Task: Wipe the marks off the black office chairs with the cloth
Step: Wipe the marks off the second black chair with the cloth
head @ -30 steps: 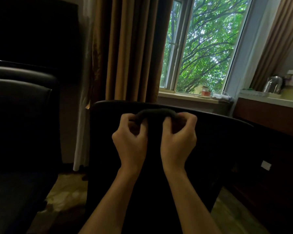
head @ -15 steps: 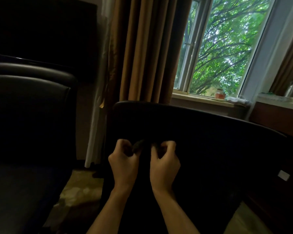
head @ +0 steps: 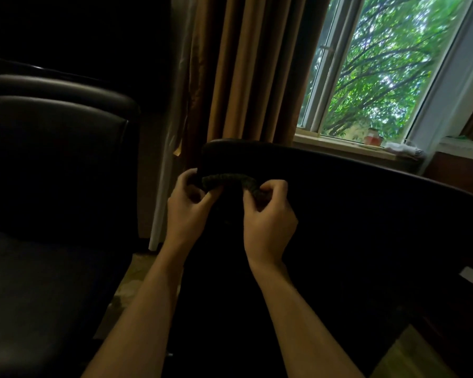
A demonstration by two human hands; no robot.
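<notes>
Pinching the cloth [head: 231,181] stretched between them, left hand [head: 189,205] and right hand [head: 268,222] each grip one end. Its long axis runs nine to three across the chair [head: 339,200] back, top edge at twelve, left hand nearer.

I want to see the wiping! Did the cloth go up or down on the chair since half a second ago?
Yes. The cloth, held by both hands, went up the chair back; it now sits nearer the chair's top edge.
</notes>
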